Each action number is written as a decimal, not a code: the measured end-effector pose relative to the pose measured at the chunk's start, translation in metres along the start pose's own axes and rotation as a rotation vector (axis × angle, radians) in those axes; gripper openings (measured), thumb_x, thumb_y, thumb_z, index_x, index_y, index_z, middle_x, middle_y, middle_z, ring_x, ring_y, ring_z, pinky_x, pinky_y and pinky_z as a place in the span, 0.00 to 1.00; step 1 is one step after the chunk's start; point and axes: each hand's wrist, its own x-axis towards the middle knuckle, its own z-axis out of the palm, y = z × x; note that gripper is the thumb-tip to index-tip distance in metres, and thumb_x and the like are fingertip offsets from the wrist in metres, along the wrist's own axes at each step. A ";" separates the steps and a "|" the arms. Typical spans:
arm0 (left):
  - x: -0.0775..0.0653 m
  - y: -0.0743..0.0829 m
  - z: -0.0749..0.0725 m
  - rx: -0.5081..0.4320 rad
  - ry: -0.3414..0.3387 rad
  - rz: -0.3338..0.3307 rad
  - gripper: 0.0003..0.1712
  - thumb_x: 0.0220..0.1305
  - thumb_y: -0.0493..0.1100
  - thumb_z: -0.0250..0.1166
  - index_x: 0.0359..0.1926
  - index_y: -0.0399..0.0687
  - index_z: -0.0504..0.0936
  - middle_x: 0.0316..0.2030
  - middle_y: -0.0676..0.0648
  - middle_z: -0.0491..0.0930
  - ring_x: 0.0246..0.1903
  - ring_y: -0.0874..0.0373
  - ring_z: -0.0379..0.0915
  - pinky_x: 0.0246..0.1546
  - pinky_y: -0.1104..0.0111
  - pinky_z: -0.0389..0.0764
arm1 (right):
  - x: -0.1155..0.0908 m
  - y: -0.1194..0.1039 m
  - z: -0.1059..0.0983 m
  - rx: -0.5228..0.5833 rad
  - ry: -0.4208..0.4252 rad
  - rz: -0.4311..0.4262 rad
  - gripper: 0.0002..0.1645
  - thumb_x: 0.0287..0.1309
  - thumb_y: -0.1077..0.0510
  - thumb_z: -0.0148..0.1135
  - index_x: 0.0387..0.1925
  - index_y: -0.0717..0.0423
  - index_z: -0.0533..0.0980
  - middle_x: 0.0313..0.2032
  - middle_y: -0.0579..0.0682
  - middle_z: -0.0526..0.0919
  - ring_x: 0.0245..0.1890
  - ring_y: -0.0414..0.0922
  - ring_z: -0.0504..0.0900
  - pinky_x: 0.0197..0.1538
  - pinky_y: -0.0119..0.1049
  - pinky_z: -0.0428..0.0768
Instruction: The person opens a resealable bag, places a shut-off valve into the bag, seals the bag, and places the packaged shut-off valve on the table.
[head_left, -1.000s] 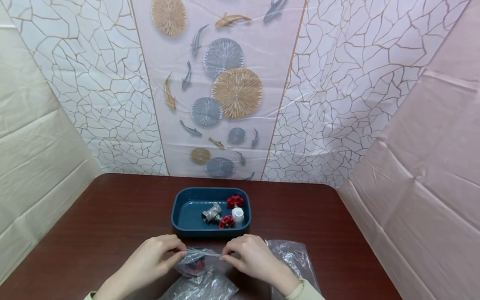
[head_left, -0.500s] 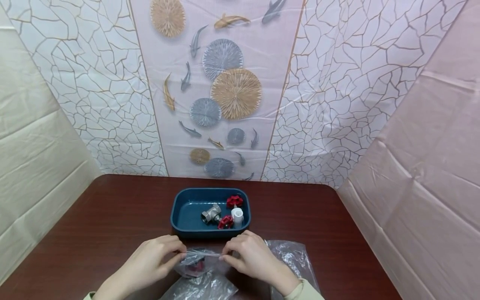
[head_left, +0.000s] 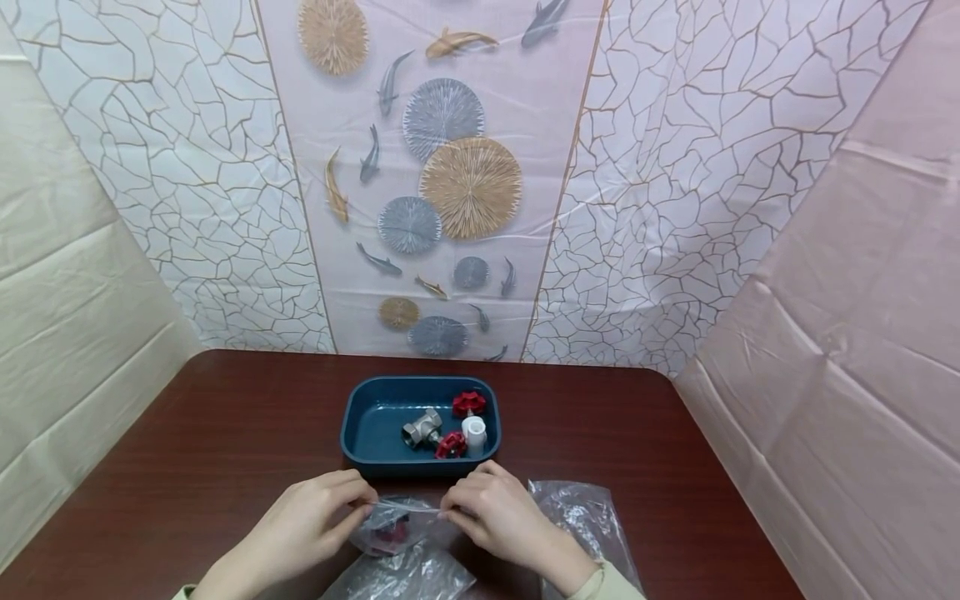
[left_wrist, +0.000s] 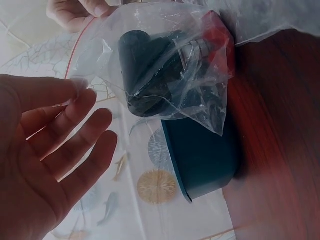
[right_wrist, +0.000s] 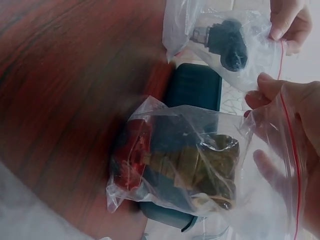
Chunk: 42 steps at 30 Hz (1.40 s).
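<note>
A clear zip bag (head_left: 431,532) is stretched between my hands, just in front of the tray. My left hand (head_left: 307,518) pinches one end of its top edge, my right hand (head_left: 498,515) the other. Through the plastic shows a valve (left_wrist: 145,75) with a black body, a metal nut and a red handle. Close to my right palm in the right wrist view is a second zip bag (right_wrist: 240,120), holding a brass valve (right_wrist: 190,165) with a red handwheel. Whether my right hand holds that second bag, I cannot tell; the head view hides it.
Beyond the hands stands a blue tray (head_left: 367,458) with a metal valve (head_left: 422,428), red handwheels (head_left: 468,403) and a white fitting (head_left: 475,433). Crumpled clear plastic lies on the dark wooden table (head_left: 247,417) at the front (head_left: 405,575) and a plastic bag (head_left: 585,517) at right.
Both hands have drawn very slightly closer together along the bag's top edge. The tray and the plastic on the table stay put.
</note>
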 end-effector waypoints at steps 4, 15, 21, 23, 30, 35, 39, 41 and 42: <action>0.000 0.000 0.001 0.033 0.009 0.005 0.11 0.62 0.38 0.71 0.37 0.63 0.82 0.32 0.68 0.73 0.28 0.74 0.67 0.26 0.74 0.73 | -0.001 0.000 0.000 0.000 0.002 0.005 0.03 0.65 0.52 0.68 0.33 0.43 0.84 0.30 0.34 0.84 0.32 0.29 0.78 0.47 0.32 0.74; 0.000 0.002 0.001 0.032 -0.012 -0.062 0.09 0.64 0.38 0.70 0.37 0.62 0.83 0.32 0.68 0.74 0.27 0.75 0.66 0.26 0.73 0.74 | -0.005 0.004 -0.002 0.000 -0.039 0.110 0.04 0.62 0.51 0.70 0.31 0.41 0.84 0.29 0.31 0.82 0.33 0.32 0.79 0.44 0.33 0.75; 0.001 0.000 0.001 0.013 -0.030 -0.064 0.09 0.65 0.39 0.69 0.37 0.62 0.83 0.32 0.68 0.74 0.27 0.75 0.67 0.26 0.73 0.75 | -0.005 0.005 -0.002 -0.024 -0.048 0.064 0.05 0.65 0.51 0.67 0.32 0.43 0.83 0.30 0.33 0.83 0.33 0.31 0.79 0.47 0.34 0.75; 0.001 0.000 0.001 0.016 -0.030 -0.058 0.09 0.65 0.39 0.69 0.37 0.62 0.83 0.32 0.68 0.74 0.27 0.76 0.67 0.26 0.73 0.75 | -0.006 0.005 -0.002 -0.037 -0.041 0.046 0.05 0.65 0.52 0.67 0.32 0.43 0.83 0.30 0.34 0.83 0.34 0.32 0.80 0.48 0.34 0.75; 0.001 -0.001 0.001 0.047 0.008 -0.027 0.09 0.63 0.39 0.71 0.36 0.61 0.83 0.31 0.68 0.75 0.27 0.76 0.68 0.26 0.73 0.75 | -0.005 0.005 -0.002 -0.038 -0.053 0.069 0.05 0.64 0.50 0.68 0.31 0.43 0.84 0.31 0.34 0.83 0.37 0.33 0.81 0.47 0.35 0.76; 0.001 0.000 0.002 0.027 0.013 -0.040 0.09 0.62 0.38 0.71 0.36 0.60 0.84 0.32 0.68 0.76 0.28 0.76 0.70 0.28 0.73 0.77 | -0.003 0.002 -0.001 0.047 -0.140 0.186 0.12 0.69 0.43 0.62 0.46 0.41 0.83 0.41 0.34 0.85 0.42 0.33 0.81 0.47 0.35 0.77; 0.002 0.003 0.003 0.010 -0.003 -0.057 0.09 0.63 0.38 0.70 0.36 0.61 0.84 0.32 0.68 0.75 0.28 0.76 0.70 0.28 0.73 0.77 | 0.006 -0.005 0.002 0.089 -0.147 0.167 0.18 0.71 0.40 0.57 0.53 0.42 0.81 0.46 0.36 0.84 0.46 0.33 0.81 0.51 0.35 0.78; 0.004 0.005 0.004 0.003 -0.001 -0.055 0.09 0.63 0.38 0.70 0.36 0.61 0.84 0.32 0.67 0.75 0.28 0.76 0.70 0.27 0.73 0.76 | 0.013 -0.010 0.004 0.105 -0.114 0.132 0.17 0.72 0.40 0.56 0.50 0.42 0.81 0.45 0.36 0.84 0.45 0.32 0.81 0.52 0.34 0.78; 0.005 0.006 0.005 0.000 0.004 -0.051 0.09 0.63 0.38 0.70 0.36 0.61 0.83 0.32 0.67 0.76 0.28 0.76 0.70 0.27 0.73 0.76 | 0.016 -0.011 0.006 0.114 -0.094 0.112 0.15 0.71 0.41 0.57 0.49 0.42 0.82 0.44 0.36 0.84 0.44 0.32 0.81 0.51 0.33 0.78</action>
